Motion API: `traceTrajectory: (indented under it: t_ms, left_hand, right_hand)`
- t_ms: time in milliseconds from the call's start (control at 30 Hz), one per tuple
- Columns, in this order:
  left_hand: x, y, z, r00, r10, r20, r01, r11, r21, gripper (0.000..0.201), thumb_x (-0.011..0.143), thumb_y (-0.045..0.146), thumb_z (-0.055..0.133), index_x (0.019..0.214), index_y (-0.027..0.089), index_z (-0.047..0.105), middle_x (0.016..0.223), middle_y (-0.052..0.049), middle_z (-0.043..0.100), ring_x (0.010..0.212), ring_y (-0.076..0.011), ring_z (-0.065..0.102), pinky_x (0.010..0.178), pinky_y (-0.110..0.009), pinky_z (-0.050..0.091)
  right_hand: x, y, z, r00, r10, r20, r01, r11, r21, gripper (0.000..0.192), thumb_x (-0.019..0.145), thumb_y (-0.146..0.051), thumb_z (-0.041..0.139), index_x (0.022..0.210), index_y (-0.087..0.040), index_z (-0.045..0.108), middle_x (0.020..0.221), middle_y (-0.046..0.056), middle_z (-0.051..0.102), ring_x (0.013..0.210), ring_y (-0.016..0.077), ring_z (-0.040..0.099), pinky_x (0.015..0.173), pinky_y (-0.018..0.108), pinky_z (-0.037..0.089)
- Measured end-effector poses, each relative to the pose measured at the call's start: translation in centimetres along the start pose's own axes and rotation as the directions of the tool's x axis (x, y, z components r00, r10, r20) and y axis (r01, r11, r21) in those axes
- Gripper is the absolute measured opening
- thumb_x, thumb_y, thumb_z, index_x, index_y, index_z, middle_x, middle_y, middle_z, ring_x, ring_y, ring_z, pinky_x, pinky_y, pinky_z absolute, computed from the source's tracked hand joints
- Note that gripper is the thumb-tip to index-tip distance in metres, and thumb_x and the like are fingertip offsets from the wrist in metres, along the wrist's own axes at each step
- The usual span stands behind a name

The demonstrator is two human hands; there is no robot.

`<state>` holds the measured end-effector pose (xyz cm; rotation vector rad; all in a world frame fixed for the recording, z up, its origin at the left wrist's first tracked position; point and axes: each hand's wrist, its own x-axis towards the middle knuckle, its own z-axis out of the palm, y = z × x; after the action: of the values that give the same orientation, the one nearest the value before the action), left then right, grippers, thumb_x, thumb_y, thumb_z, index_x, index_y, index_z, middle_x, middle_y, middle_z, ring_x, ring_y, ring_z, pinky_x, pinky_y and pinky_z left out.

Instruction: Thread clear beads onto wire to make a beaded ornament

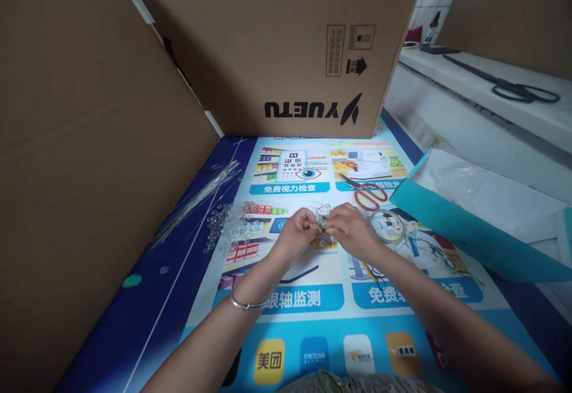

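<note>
Cardboard walls close in on the left and ahead, the front box [277, 47] printed YUETU upside down, and a colourful printed poster [304, 315] covers the surface. Landmark: the red-handled scissors [369, 193] lying on that poster. Just left of the scissors, both hands meet over a small cluster of clear beads and thin wire [322, 223]. Left hand [297, 235], bangle on its wrist, has its fingers pinched shut on the cluster; right hand [353, 232] pinches it from the other side. Further left of the scissors, loose clear beads [230, 223] lie scattered, with a bundle of thin clear strands [201, 202] beyond. Right of the scissors sits a teal box lid [469, 238]; just below them, a coil of wire [388, 227].
</note>
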<state>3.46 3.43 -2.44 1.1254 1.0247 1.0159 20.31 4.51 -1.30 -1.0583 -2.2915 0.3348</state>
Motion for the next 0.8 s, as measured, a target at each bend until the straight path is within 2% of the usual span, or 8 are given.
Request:
traceTrajectory:
  t_ms: [133, 267, 367, 567, 800]
  left_hand:
    - [0.1, -0.1, -0.1, 1.0, -0.008, 0.005, 0.008, 1.0, 0.027, 0.017, 0.067, 0.016, 0.061, 0.074, 0.018, 0.045, 0.052, 0.007, 0.05, 0.044, -0.0064, 0.047, 0.047, -0.018, 0.035]
    - [0.1, -0.5, -0.2, 1.0, -0.011, -0.002, 0.011, 0.998, 0.065, 0.018, 0.067, 0.017, 0.061, 0.076, 0.018, 0.045, 0.053, 0.007, 0.051, 0.044, -0.0068, 0.049, 0.046, -0.018, 0.035]
    - [0.1, -0.9, -0.3, 1.0, -0.005, -0.008, 0.006, 0.996, 0.084, 0.017, 0.067, 0.016, 0.06, 0.076, 0.018, 0.046, 0.053, 0.007, 0.051, 0.043, -0.0066, 0.048, 0.045, -0.018, 0.035]
    - [0.0, -0.9, -0.5, 0.999, -0.048, 0.004, 0.047, 0.992, 0.12, 0.017, 0.067, 0.016, 0.059, 0.075, 0.019, 0.044, 0.052, 0.006, 0.054, 0.043, -0.0091, 0.052, 0.044, -0.019, 0.038]
    - [0.3, -0.5, -0.7, 0.998, -0.052, 0.026, 0.046, 0.981, 0.188, 0.016, 0.067, 0.013, 0.057, 0.076, 0.019, 0.045, 0.053, 0.006, 0.056, 0.045, -0.0112, 0.057, 0.046, -0.02, 0.039]
  right_hand:
    - [0.2, -0.2, -0.1, 0.999, 0.039, -0.004, -0.039, 0.997, 0.063, 0.014, 0.072, -0.007, 0.056, 0.071, -0.018, 0.063, 0.079, 0.003, 0.059, 0.082, 0.0173, 0.05, 0.075, 0.032, 0.037]
    - [0.0, -0.6, 0.2, 0.989, 0.112, -0.099, -0.102, 0.989, 0.106, 0.014, 0.065, -0.004, 0.056, 0.063, -0.018, 0.059, 0.072, 0.001, 0.056, 0.075, 0.0162, 0.05, 0.074, 0.032, 0.037]
    - [-0.2, -0.7, 0.4, 0.974, 0.153, -0.165, -0.146, 0.988, 0.053, 0.013, 0.061, -0.005, 0.058, 0.059, -0.018, 0.059, 0.077, 0.003, 0.056, 0.08, 0.0189, 0.048, 0.074, 0.033, 0.037]
    - [-0.2, -0.5, 0.9, 0.991, 0.103, -0.088, -0.1, 0.994, 0.04, 0.014, 0.062, -0.005, 0.058, 0.058, -0.018, 0.06, 0.078, 0.004, 0.056, 0.086, 0.0199, 0.045, 0.073, 0.032, 0.038]
    - [-0.2, -0.8, 1.1, 0.994, 0.034, -0.106, -0.035, 0.999, -0.011, 0.015, 0.07, -0.006, 0.055, 0.061, -0.018, 0.06, 0.08, 0.005, 0.055, 0.086, 0.0205, 0.043, 0.075, 0.035, 0.037]
